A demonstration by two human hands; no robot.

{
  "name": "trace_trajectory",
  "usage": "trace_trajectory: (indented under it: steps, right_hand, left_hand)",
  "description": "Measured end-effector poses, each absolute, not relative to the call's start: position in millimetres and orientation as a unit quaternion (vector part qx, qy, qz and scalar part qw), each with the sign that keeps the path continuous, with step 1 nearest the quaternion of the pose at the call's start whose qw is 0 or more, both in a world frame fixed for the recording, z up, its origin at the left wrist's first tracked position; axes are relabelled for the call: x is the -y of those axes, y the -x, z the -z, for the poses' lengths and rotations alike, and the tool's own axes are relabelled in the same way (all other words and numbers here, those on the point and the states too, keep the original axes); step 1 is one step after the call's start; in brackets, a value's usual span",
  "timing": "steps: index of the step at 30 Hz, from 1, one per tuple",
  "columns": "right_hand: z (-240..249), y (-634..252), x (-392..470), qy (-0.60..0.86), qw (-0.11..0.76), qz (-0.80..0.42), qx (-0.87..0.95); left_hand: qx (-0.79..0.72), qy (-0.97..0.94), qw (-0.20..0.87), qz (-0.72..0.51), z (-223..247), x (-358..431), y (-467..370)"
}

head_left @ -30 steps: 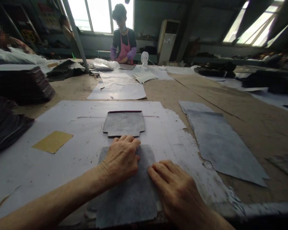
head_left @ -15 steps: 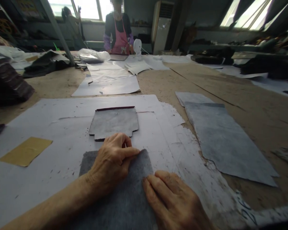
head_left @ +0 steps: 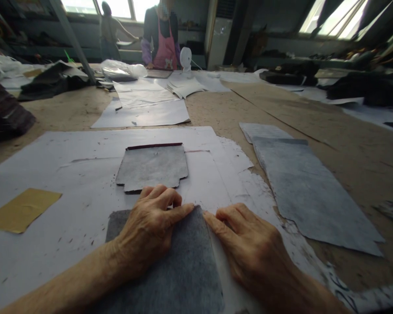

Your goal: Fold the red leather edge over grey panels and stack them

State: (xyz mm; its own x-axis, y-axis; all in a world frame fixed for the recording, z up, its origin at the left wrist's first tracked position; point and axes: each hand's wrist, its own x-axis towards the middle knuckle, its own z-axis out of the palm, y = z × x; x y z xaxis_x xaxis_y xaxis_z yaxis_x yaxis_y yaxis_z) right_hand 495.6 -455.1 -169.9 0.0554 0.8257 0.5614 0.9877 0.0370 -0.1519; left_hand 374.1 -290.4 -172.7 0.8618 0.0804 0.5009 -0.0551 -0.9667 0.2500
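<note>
A dark grey, fabric-like sheet [head_left: 190,270] lies in front of me on white paper, its lower end cut off by the frame. My left hand [head_left: 153,222] rests across its upper part, fingers curled, with the thumb at the top right corner. At that same corner, the fingertips of my right hand [head_left: 252,244] press on the sheet's right edge, the other fingers bent. Just beyond my left hand lies a smaller grey piece [head_left: 152,168] with notched lower corners and a dark maroon strip along its top edge.
A tan paper rectangle [head_left: 24,210] is at left on the white paper [head_left: 75,174]. Long grey sheets [head_left: 314,192] lie stacked at right. A dark stack [head_left: 6,107] stands at far left. Across the table, a person in a pink apron [head_left: 166,43] stands near a white fan [head_left: 185,59].
My right hand has moved up along the sheet's right edge to the top corner. My left hand has barely moved. The view has shifted slightly.
</note>
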Motion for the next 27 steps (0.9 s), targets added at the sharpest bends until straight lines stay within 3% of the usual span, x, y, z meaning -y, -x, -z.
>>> trace_trajectory:
  steps: [18,27]
  right_hand:
    - [179.4,-500.8,455.2,0.681,0.242,0.136,0.678]
    - [178.5,-505.8,455.1,0.688,0.327,0.103,0.64]
  left_hand:
    - [0.035,-0.962,0.039,-0.267,175.5,296.1,-373.5]
    - [0.045,-0.965,0.022,-0.258,173.7,298.5,-372.9]
